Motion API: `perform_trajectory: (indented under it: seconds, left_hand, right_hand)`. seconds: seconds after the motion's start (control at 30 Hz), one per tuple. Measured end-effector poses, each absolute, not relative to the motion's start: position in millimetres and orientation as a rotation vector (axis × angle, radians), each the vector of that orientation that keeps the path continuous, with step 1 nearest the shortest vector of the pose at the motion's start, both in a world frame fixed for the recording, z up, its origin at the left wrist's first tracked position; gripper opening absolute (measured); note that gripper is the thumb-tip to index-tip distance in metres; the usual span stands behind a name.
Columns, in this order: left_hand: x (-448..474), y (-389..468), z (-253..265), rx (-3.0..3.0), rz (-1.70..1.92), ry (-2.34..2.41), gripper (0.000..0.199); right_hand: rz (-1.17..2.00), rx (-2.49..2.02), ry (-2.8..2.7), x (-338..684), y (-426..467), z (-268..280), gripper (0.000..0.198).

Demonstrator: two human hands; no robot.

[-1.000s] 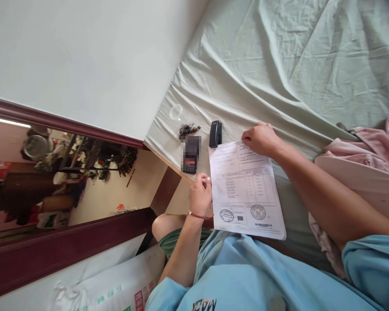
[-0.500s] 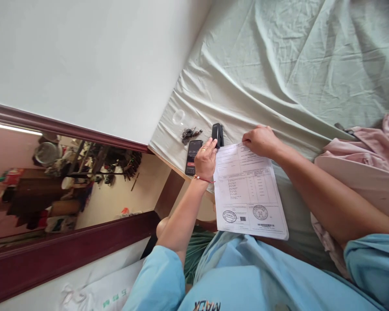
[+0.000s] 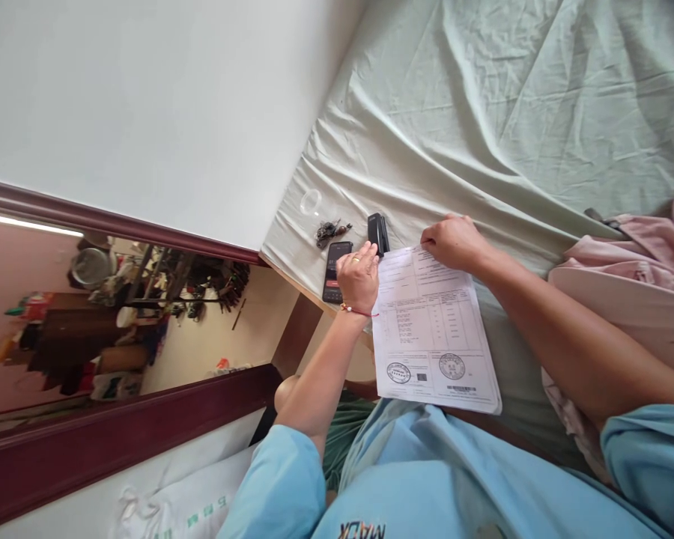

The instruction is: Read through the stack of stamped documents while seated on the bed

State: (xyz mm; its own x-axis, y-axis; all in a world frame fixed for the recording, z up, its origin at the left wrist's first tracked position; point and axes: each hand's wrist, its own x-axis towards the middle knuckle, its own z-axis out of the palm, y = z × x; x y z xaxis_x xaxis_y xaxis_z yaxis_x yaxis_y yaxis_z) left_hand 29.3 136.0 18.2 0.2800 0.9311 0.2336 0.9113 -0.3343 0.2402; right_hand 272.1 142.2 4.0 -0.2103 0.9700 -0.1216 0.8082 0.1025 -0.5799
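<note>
A stack of printed papers (image 3: 427, 322) with round and oval stamps lies in front of me, its lower edge by my shirt. My right hand (image 3: 454, 241) is closed on the top edge of the stack, fingers curled. At the upper left corner, my left hand (image 3: 359, 275) grips the papers' edge, its fingers close together and its thumb hidden. Its fingertips reach the near end of a black stapler (image 3: 377, 233), which rests on the sheet just beyond the papers. Partly behind the left hand is a phone (image 3: 332, 277) with a lit screen.
A dark tangled small item (image 3: 331, 233) and a clear round ring (image 3: 311, 201) lie beyond the phone. Wrinkled pale green cloth (image 3: 483, 112) covers the surface. Pink cloth (image 3: 634, 251) hangs over a chair back at right. A red-framed mirror (image 3: 123, 314) stands at left.
Both hands keep their places on the papers; the left hand has shifted very slightly, its fingers drawn a little closer together. The whole view has moved slightly.
</note>
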Motion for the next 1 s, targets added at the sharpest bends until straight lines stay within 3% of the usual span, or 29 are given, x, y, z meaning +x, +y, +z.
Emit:
perform_trajectory:
  seconds: [0.17,0.5,0.67,0.83,1.0]
  left_hand:
    - [32.5,131.7,15.7,2.505,0.552,1.791,0.032]
    - [40.6,119.3,13.1,2.506,0.394,1.806,0.055]
    - [28.5,110.8,18.3,2.421,0.536,1.803,0.055]
    - [-2.2,60.6,19.0,1.922,0.822,1.948,0.061]
    - [-9.1,13.4,23.5,1.352,0.892,1.716,0.066]
  right_hand:
    - [0.798,-1.762,-2.097,272.1,141.3,6.1,0.035]
    - [0.777,-1.765,-2.116,272.5,141.1,6.3,0.033]
    - [0.816,-1.739,-2.158,276.8,141.0,13.0,0.034]
    - [1.017,-1.486,-2.137,286.2,139.2,23.5,0.029]
    - [1.170,-1.370,-1.934,291.5,134.8,35.3,0.026]
